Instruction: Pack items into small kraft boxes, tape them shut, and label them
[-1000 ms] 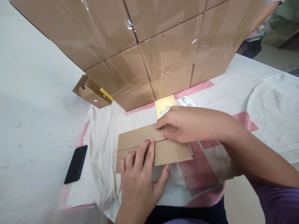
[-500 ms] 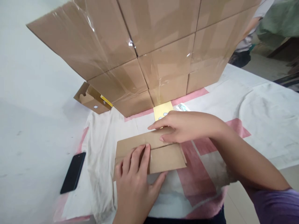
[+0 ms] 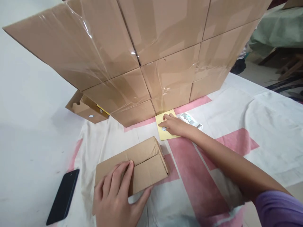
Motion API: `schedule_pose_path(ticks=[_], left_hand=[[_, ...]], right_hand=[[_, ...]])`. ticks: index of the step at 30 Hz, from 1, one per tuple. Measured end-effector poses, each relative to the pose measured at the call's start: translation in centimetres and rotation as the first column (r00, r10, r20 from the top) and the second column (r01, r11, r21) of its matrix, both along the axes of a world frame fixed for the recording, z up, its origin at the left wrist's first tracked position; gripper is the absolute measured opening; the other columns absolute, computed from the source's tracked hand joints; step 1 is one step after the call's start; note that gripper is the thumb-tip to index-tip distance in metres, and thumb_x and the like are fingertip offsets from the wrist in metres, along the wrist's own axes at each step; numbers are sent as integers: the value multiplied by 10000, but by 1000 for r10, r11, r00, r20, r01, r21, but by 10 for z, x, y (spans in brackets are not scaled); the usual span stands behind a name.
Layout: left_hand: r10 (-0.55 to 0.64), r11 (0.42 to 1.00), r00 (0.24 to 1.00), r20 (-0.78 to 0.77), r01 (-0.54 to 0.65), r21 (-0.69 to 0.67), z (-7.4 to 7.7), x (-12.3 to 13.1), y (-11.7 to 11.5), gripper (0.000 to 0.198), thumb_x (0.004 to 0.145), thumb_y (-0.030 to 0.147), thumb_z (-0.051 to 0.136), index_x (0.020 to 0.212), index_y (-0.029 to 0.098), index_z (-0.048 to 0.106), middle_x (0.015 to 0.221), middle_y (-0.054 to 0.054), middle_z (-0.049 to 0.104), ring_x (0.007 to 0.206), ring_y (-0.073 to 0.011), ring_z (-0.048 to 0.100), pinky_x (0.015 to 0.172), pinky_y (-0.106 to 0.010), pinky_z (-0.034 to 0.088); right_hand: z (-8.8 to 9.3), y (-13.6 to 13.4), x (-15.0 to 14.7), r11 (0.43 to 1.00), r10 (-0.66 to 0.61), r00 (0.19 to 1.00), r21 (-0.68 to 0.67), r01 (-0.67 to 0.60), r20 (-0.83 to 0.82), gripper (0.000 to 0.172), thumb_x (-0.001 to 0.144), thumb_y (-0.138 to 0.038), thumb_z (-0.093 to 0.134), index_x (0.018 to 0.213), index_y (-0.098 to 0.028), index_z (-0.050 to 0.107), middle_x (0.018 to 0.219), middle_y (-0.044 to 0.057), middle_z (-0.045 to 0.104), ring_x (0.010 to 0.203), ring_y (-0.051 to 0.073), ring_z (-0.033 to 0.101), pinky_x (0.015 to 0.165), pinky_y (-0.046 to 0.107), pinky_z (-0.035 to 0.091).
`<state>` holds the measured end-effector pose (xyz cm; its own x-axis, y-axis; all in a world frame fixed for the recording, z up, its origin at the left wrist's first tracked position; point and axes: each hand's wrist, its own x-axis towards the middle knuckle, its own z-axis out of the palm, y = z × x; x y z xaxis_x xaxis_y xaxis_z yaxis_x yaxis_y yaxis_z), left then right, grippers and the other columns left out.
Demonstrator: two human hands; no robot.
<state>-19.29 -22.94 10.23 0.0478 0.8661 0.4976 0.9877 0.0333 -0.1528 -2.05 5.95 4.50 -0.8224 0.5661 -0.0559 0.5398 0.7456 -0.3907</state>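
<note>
A closed brown cardboard box (image 3: 144, 154) lies on the cloth in front of me. My left hand (image 3: 118, 189) grips its near left part, fingers over the top and thumb along the near side. Further off, my right hand (image 3: 174, 124) is over a yellow sheet (image 3: 165, 135), its fingers bent but apart. A small white sticker with a blue edge (image 3: 164, 129) shows on the sheet by the fingertips. Whether the fingers touch the sticker I cannot tell. Right of the sheet lies a white strip with a printed picture (image 3: 189, 119), partly behind the hand.
A tall stack of taped cartons (image 3: 170, 72) stands at the back of the table. An opened small box (image 3: 87, 108) sits at its left, against the white wall (image 3: 28, 94). A black phone (image 3: 63, 197) lies at the left edge. White-and-pink cloth (image 3: 236, 119) covers the table.
My right hand has left the box and reached away to the yellow sheet. The box, with my left hand on it, appears lower and further left; the camera view has shifted too.
</note>
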Motion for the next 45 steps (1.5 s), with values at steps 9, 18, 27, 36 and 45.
schedule_pose_path(ticks=[9,18,27,36,45], left_hand=[[-17,999,1000,-10,17,38,2,3,4,614,823,464,700,1323,121,602,1178,-144,727,983,-309,633,886,-456,403],[-6,999,1000,3,6,36,1,4,1,597,836,464,698,1307,107,617,1205,-146,721,1071,-311,638,921,-468,397],[5,999,999,44,-7,37,0,4,1,608,835,492,693,1324,142,604,1231,-123,722,1095,-297,642,940,-454,391],[12,1000,997,72,-13,22,-1,4,0,611,840,513,697,1326,156,602,1251,-107,718,1105,-295,637,937,-450,390],[6,1000,994,106,-9,26,1,-1,-2,606,833,548,711,1312,190,612,1221,-76,727,1068,-267,642,923,-411,397]], right_hand=[[-5,1,-3,1000,-6,1000,-5,6,17,297,862,-15,522,1056,-193,660,1161,118,538,1092,262,498,722,303,398],[-7,-3,-5,1000,10,998,27,-11,66,297,858,0,456,991,-206,624,1168,109,530,1087,252,500,577,263,310],[3,-8,-5,990,131,991,-53,-131,4,169,819,-48,502,848,-207,549,916,59,604,925,216,544,596,252,323],[-6,-5,-8,965,83,971,-226,-135,-225,247,831,-66,471,978,-188,628,770,0,581,682,150,518,634,249,340],[7,-8,-12,918,-112,871,-386,-94,-478,197,836,-302,634,996,-187,636,850,21,621,739,158,549,687,278,412]])
